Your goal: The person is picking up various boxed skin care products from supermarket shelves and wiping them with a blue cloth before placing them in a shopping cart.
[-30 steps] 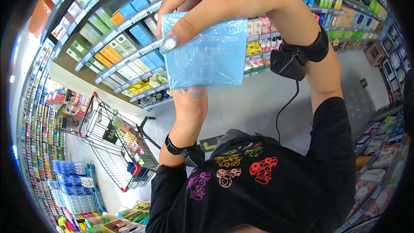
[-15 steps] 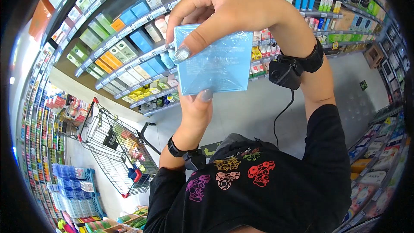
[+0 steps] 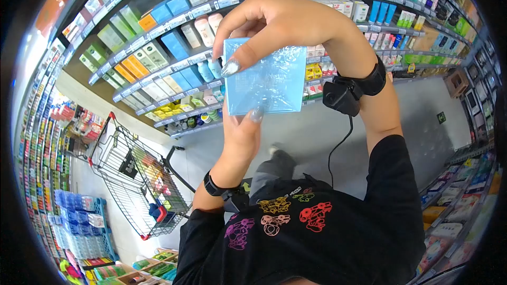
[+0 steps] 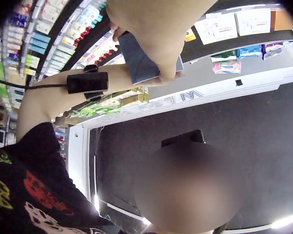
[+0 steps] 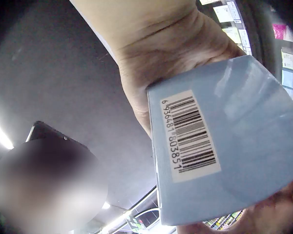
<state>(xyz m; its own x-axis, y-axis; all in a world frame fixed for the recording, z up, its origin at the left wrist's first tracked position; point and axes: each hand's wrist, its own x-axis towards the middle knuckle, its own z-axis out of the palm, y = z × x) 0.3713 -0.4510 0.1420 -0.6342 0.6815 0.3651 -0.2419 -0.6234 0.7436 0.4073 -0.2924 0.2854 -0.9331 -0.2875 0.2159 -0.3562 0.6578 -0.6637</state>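
A light blue box [image 3: 269, 84] in shiny clear film is held up between both hands. From above, my right hand [image 3: 288, 21] grips it, thumb across the front near the upper left corner. The left hand [image 3: 243, 132] supports its lower edge with the thumb in front; its other fingers are hidden behind. In the left wrist view the left hand [image 4: 154, 31] grips the dark-looking box [image 4: 139, 58]. A barcode shows on the blue box [image 5: 229, 131] in the right wrist view, with the right hand's palm [image 5: 171, 63] against it.
Stocked shelves [image 3: 222, 2] curve across the front behind the box. A shopping cart [image 3: 137, 174] with goods stands at the left, near stacked bottle packs [image 3: 79, 221]. More shelving [image 3: 459, 200] lies at the right.
Both hands and the box have shifted down and slightly right in the head view, and more shelf shows above. A trouser leg and shoe now show below the box.
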